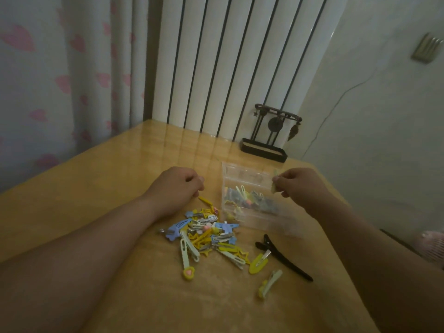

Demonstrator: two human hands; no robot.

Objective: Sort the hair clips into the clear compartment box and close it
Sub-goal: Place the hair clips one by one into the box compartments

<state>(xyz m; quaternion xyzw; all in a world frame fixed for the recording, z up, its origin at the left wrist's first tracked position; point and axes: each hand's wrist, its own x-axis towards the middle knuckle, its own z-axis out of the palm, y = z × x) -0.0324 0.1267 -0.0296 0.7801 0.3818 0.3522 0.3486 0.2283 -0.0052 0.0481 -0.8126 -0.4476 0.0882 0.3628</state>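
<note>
A pile of yellow, blue and pale green hair clips (209, 234) lies on the wooden table (96, 188). Right of it stands the clear compartment box (249, 200), open, with several clips in its middle section. My right hand (300, 186) hovers over the box's right side and pinches a small pale green clip (274, 186). My left hand (177, 186) hangs curled above the pile's far edge, by a yellow clip (206, 201); whether it holds anything is hidden. A long black clip (283, 260), a yellow clip (258, 263) and a pale green clip (269, 283) lie apart at the front right.
A dark metal stand (264, 147) with hanging ornaments sits at the table's back edge behind the box. A white radiator and a curtain with pink hearts are behind the table. A pink item shows at the right edge.
</note>
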